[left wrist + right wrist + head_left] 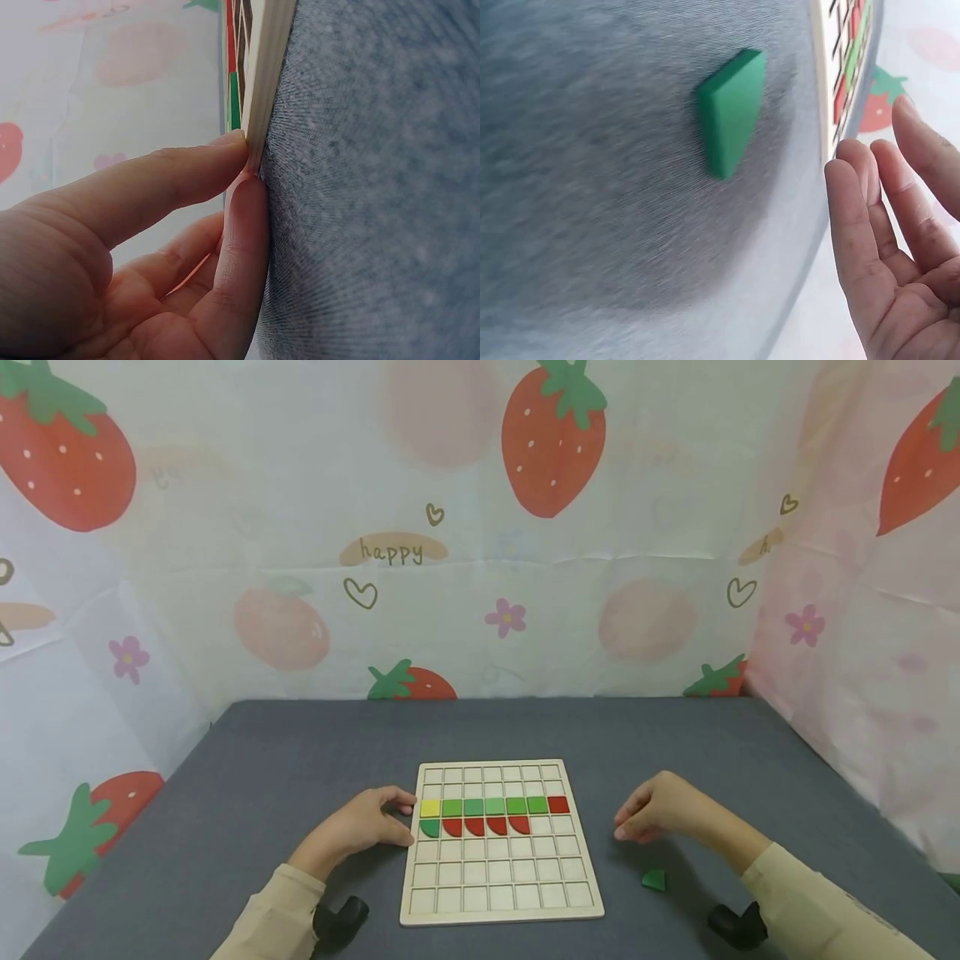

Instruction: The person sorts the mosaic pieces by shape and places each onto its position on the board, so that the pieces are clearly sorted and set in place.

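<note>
A pale wooden grid board (501, 916) lies on the table in the head view. One row holds a yellow square (430, 808), several green squares (495, 807) and a red square (558, 805). Below it sit a green rounded piece (429, 827) and several red rounded pieces (475, 827). My left hand (363, 822) touches the board's left edge with thumb and fingertips. To the right of the board, my right hand (663, 810) hovers with bent, loose fingers and holds nothing. Near it a green wedge piece (654, 880) lies on the cloth, larger in the right wrist view (733, 116).
Dark grey cloth (330, 735) covers the table. Behind and at the sides hangs a strawberry-print curtain (465, 635). Black wrist mounts (738, 927) show at both sleeves.
</note>
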Demonstrator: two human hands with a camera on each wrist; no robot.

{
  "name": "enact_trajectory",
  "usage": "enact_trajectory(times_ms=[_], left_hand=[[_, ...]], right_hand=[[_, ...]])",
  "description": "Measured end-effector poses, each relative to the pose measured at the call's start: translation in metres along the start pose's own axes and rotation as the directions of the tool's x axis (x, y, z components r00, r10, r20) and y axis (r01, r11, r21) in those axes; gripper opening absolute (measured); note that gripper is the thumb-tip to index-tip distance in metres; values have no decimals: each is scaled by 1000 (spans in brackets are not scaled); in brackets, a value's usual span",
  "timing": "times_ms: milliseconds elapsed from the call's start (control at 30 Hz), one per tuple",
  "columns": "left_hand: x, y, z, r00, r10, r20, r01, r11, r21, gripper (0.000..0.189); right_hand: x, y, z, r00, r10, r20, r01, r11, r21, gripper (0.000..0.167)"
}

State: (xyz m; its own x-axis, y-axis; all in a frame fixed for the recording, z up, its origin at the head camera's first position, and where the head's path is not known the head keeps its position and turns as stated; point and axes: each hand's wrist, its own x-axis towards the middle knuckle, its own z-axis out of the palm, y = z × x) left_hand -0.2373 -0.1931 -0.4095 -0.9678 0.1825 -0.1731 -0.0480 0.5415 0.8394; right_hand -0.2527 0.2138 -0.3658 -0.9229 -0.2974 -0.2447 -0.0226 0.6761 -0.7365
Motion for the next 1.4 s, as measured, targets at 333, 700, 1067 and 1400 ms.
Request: enact_trajectory(times_ms=[333,700,1067,1400], left_hand=[[0,-1,1,1000,4,-4,-4,1000,6,55],[0,0,0,1000,5,-2,-5,1000,5,56],[0,-1,0,1000,1,7,-1,1000,-9,56],[0,-1,1,1000,8,-5,-8,1000,3,55]], right_hand=[[-12,22,-8,998,20,57,-18,999,-37,25],[-18,40,-11,989,-61,133,64,998,-14,30],[-20,44,-7,973,-88,214,69,993,94,30],[-21,42,-1,973,-121,199,117,993,30,25]])
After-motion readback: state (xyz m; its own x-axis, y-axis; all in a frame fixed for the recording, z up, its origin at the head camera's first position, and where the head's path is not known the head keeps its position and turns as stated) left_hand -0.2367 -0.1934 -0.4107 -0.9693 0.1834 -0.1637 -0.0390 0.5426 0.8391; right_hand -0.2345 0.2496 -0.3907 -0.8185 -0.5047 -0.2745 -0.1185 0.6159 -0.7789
